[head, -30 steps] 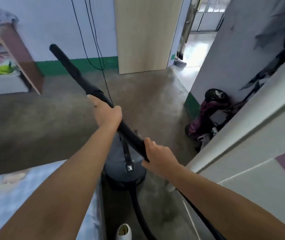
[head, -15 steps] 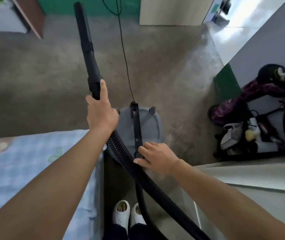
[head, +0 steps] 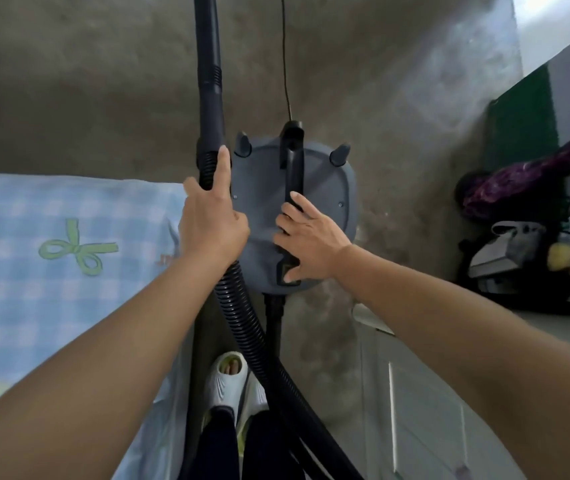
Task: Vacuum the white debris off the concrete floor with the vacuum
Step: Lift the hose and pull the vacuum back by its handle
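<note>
Bare grey concrete floor (head: 86, 98) fills the background, mottled and dull, and no white debris can be picked out on it from here. Well to the left of the grip lies a blue checked sheet (head: 34, 289) with a green bow on it. The left hand (head: 212, 226) is wrapped round the black hose (head: 242, 320) just where its ribbed part meets the smooth tube (head: 209, 64), forefinger laid straight along it. The tube runs away from the grip out of the top of the view, so its mouth is hidden, and the hose drops back from the grip past a pair of pale slippers (head: 228, 379). Just right of that grip sits the grey vacuum (head: 328, 188), touching the floor, with a thin cord (head: 285, 64) leading away from its far end. The right hand (head: 311, 237) lies flat and spread over the near half of the black handle (head: 294, 164), holding nothing, the thumb on what looks like a switch (head: 288, 271) at the handle's near end. Right of that hand are a white cupboard (head: 415, 393) and, further off, dark clutter (head: 519, 251) by the wall. This looks like the starting step: the machine being switched on, with no cleaning begun. The next move likely calls for a firm thumb press, then bringing the tube's mouth down to the floor and finding the debris.
</note>
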A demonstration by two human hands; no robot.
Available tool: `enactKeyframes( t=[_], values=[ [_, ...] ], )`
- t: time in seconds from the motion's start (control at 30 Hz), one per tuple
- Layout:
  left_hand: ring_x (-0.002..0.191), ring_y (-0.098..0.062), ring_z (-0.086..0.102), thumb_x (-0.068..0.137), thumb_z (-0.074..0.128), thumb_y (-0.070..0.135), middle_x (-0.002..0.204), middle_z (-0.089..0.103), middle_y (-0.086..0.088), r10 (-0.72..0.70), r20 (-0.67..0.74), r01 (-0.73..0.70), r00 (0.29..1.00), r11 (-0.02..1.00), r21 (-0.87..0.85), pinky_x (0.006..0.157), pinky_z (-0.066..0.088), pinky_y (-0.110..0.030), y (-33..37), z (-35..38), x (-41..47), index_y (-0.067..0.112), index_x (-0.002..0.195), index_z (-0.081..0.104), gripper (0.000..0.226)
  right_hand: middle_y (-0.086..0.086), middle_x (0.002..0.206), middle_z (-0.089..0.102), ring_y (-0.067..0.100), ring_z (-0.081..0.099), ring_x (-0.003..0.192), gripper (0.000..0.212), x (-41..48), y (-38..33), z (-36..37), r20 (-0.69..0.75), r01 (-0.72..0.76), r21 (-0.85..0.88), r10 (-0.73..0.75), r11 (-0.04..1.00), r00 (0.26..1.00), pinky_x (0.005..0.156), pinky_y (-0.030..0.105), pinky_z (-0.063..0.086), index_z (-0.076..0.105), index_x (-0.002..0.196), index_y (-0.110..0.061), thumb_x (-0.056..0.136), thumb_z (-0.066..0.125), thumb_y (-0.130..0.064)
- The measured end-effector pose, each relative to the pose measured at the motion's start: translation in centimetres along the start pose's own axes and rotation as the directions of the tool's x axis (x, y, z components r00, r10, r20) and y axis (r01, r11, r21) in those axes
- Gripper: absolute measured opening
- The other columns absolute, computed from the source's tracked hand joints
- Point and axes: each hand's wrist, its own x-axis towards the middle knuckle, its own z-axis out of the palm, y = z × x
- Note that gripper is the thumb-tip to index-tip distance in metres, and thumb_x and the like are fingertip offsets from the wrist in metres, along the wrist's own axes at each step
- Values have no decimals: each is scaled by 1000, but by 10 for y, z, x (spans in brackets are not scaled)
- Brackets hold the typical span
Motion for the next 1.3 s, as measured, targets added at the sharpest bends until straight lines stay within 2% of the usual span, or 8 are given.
enactKeyframes(
  t=[0.37, 0.57, 0.67, 0.77, 0.83, 0.93, 1.03, 1.3],
  values=[
    [57, -14, 34, 85, 55, 11, 104, 31, -9, -17, -12, 17, 1000, 1000, -20, 61, 35, -33, 5, -2, 11, 40, 151, 2, 90, 3, 128, 53, 24, 37, 129, 94, 16, -10, -10, 128, -27, 20, 24, 999, 991, 118, 47, -4, 49, 134, -15, 65, 61, -77],
    [57, -15, 37, 84, 56, 12, 107, 35, -12, -14, 0, 14, 1000, 999, -36, 60, 36, -32, 9, -1, 13, 40, 151, 2, 90, 2, 137, 48, 23, 29, 136, 99, 26, 16, -27, 269, 83, 138, -118, 987, 956, 116, 49, -13, 42, 142, -17, 69, 51, -83],
    [58, -15, 36, 85, 56, 13, 102, 30, -7, -21, -10, 21, 1000, 999, -36, 60, 35, -32, 12, 1, 17, 41, 151, 2, 90, -2, 144, 42, 24, 19, 143, 83, 39, 33, -39, 404, 182, 66, -193, 981, 894, 115, 52, -15, 48, 140, -25, 70, 67, -66],
    [64, -20, 40, 85, 55, 13, 102, 28, -5, -48, -21, 47, 999, 997, -53, 61, 34, -33, 18, 2, 22, 43, 150, 3, 89, -5, 142, 45, 24, 18, 143, 47, 54, 37, -42, 484, 195, -6, -168, 981, 859, 118, 51, -9, 59, 129, -28, 83, 66, -38],
    [68, -22, 42, 85, 55, 13, 102, 29, -5, -56, -21, 54, 998, 996, -64, 62, 36, -34, 21, 2, 26, 44, 150, 3, 89, -6, 136, 52, 21, 28, 137, 31, 60, 40, -39, 452, 198, -55, -152, 979, 879, 119, 43, 8, 62, 121, -28, 90, 61, -28],
    [69, -23, 43, 85, 55, 12, 104, 31, -7, -46, -33, 44, 998, 996, -78, 65, 40, -35, 25, 2, 36, 43, 150, 3, 90, -13, 114, 62, 16, 43, 117, 19, 61, 53, -30, 258, 221, -104, -188, 970, 948, 105, 29, 26, 67, 105, -30, 88, 63, -23],
    [68, -23, 43, 85, 54, 12, 105, 32, -8, -57, -35, 54, 998, 995, -88, 67, 41, -36, 28, -2, 49, 44, 150, 3, 89, -15, 105, 60, 16, 44, 111, 19, 64, 63, -19, 161, 238, -81, -223, 968, 961, 102, 28, 27, 67, 100, -32, 86, 63, -20],
    [67, -21, 43, 86, 53, 12, 113, 37, -12, -131, -21, 126, 991, 978, -164, 68, 41, -35, 32, -20, 101, 42, 150, 2, 87, -14, 102, 57, 17, 42, 110, 16, 105, 102, -23, 90, 225, -42, -221, 973, 971, 101, 28, 25, 64, 94, -32, 89, 58, -18]
  ],
)
